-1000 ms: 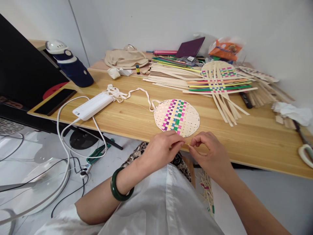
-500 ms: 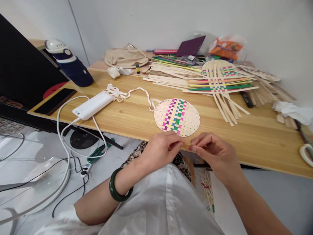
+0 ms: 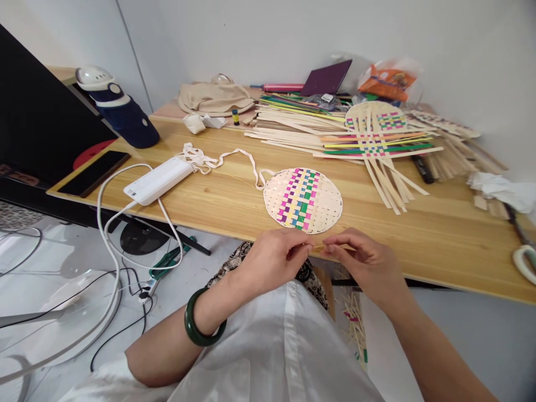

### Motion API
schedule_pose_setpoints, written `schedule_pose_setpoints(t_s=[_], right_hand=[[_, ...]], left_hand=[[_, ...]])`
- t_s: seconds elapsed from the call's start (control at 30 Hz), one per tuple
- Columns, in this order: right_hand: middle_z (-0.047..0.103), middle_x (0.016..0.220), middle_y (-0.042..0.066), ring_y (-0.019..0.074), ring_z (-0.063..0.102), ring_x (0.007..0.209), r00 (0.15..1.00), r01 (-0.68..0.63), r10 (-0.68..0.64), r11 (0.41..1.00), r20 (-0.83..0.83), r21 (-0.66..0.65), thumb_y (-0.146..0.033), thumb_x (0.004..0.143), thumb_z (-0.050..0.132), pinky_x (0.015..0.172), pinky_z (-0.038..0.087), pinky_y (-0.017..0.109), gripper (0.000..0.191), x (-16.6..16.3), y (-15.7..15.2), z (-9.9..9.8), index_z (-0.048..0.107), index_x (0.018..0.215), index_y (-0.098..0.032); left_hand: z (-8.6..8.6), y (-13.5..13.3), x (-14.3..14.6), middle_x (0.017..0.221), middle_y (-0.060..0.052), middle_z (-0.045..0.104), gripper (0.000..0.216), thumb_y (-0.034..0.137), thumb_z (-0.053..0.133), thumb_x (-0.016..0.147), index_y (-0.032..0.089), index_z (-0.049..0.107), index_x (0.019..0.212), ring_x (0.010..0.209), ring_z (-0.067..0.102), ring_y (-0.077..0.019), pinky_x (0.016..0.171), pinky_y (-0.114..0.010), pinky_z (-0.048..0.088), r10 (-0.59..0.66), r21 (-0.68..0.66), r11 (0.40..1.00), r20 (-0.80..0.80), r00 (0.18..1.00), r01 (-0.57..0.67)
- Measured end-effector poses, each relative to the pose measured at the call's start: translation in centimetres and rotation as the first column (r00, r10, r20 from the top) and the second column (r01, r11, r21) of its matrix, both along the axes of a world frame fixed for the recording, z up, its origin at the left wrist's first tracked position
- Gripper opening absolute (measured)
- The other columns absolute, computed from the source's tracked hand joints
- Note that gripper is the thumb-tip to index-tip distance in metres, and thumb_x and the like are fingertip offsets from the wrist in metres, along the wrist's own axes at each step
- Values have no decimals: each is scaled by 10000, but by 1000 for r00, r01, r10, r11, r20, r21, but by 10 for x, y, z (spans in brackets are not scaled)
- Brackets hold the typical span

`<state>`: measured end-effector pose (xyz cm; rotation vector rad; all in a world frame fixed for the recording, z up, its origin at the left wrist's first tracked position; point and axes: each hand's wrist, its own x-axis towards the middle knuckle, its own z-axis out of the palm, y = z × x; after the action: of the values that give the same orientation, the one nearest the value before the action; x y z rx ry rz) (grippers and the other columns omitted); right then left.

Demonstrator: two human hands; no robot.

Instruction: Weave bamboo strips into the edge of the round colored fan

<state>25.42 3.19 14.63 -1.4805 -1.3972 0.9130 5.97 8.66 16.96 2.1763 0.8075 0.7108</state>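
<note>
So, both grips are pinched on the same thin pale sliver. The left hand has thumb + forefinger pressed together on one end, and the right hand has its fingertips closed on the other, w/ only a short bit showing btw them. Can't tell if it's a split strip or a thread, too thin. Vs a sec ago the right fingers uncurled, went flatter, then came back in closer to the left hand, which barely budged. So imo the fiddling is on the sliver itself and the mat's left alone. The sliver's held in the air right at the near edge of the surface, just in front of the round woven mat, not touching it afaict. Further back there's a pile of loose strips and a half-woven piece.
</note>
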Motion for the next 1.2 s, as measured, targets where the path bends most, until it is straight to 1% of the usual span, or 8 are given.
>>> schedule_pose_setpoints(t_s=[0.17,0.37,0.6,0.77,0.83,0.93,1.03,1.2], right_hand=[[606,887,26,152,633,789,972,-5,-15,997,233,83,-287,857,574,711,567,294,98,3,2,-1,653,848,-229],[583,853,10,133,598,773,946,4,-32,996,322,87,-247,861,540,694,550,251,66,2,0,5,593,824,-231],[573,855,1,124,595,761,954,2,-21,998,299,62,-245,865,523,678,533,238,54,1,-2,7,566,835,-233],[588,834,-1,124,609,727,974,-8,16,999,225,-37,-282,878,525,642,515,236,79,1,-3,7,585,857,-235],[585,834,-1,121,605,730,984,-25,30,999,174,-33,-286,890,513,659,520,237,96,3,-5,7,598,892,-242],[578,903,1,112,601,762,995,-11,10,1000,100,14,-303,909,495,715,533,237,142,6,-7,9,624,956,-266],[581,976,2,109,602,766,994,60,-62,998,92,23,-343,897,527,694,531,226,160,6,-8,14,656,966,-280],[625,929,18,123,572,712,999,-36,41,992,35,-123,-411,851,584,621,498,240,209,-9,-5,21,685,947,-254]], left_hand=[[-3,0,-3,676,15,593,178,179,474,885,153,631,807,609,470,-80,577,-208,343,22,-3,1000,11,1000,-22],[-7,0,-5,654,21,567,193,210,476,886,151,639,801,586,433,-76,559,-214,320,53,-56,997,-14,998,-54],[-11,1,-4,581,40,520,200,303,553,869,172,705,865,520,354,-66,496,-210,269,86,-198,977,48,995,-75],[-11,2,-5,583,37,508,232,302,541,878,150,700,806,524,335,-60,486,-200,259,95,-280,958,90,991,-66],[-10,2,-6,592,37,519,225,301,549,873,150,698,799,524,340,-57,486,-194,265,103,-309,949,96,990,-69],[-9,2,-7,603,35,545,203,291,567,860,154,705,800,522,352,-55,487,-192,272,126,-311,946,93,988,-92],[-9,2,-6,603,31,557,200,286,570,858,154,708,798,522,360,-57,485,-193,272,132,-290,952,88,987,-101],[-10,2,-4,596,29,555,210,281,550,868,161,715,817,513,344,-60,474,-203,254,97,-250,966,83,992,-73]])
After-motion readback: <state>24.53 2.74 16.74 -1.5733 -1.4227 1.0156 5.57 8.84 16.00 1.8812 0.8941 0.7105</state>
